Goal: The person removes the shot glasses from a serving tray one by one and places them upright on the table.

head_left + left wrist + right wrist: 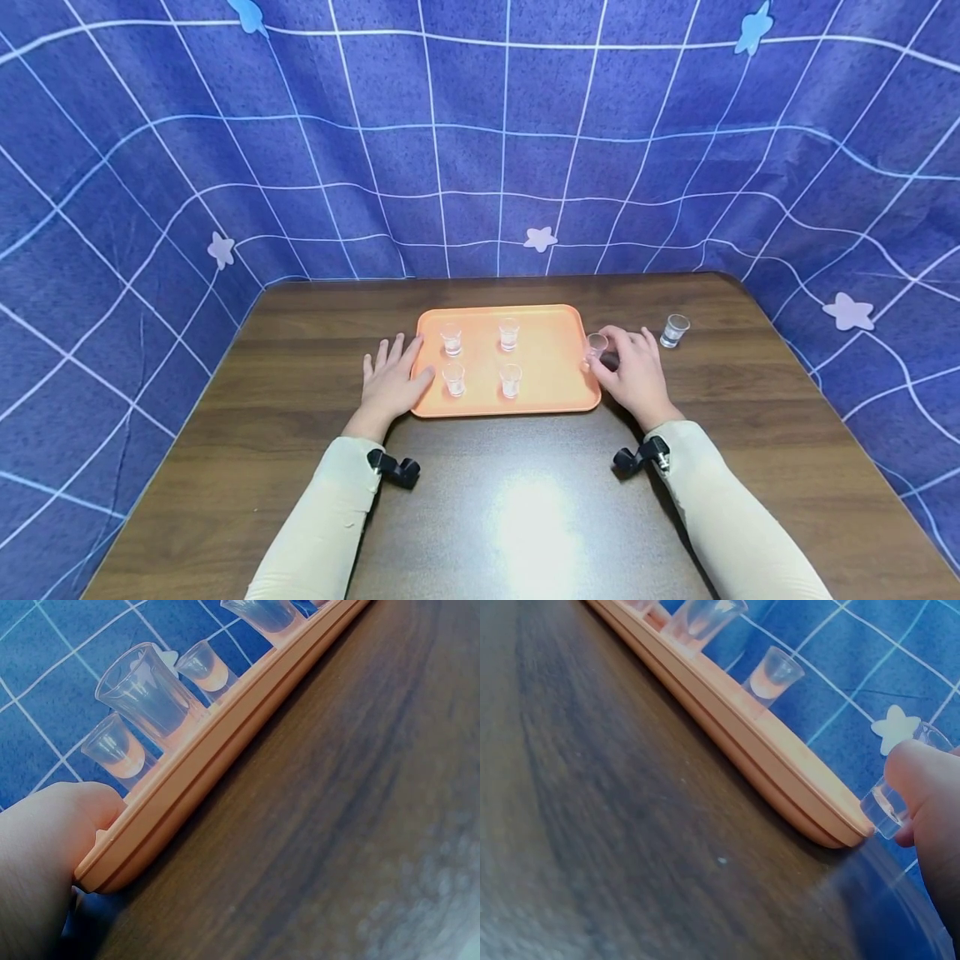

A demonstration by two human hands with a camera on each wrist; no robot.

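My right hand [634, 371] pinches a clear shot glass [597, 343] between thumb and fingers at the right edge of an orange tray [555, 358]. The right wrist view shows this glass [885, 806] tilted beside the tray's corner, partly hidden by the thumb [911, 769]. My left hand [392, 383] lies at the tray's left edge with its fingers spread, its thumb [90, 802] over the rim. Several more shot glasses, such as the front right one [511, 380], stand upright in two rows on the tray's left and middle.
Another shot glass [674, 330] stands on the brown wooden table [300, 358], right of my right hand. A blue curtain [465, 150] with white grid lines and stars hangs behind the table and along its sides. Light glares off the table [532, 525] in front.
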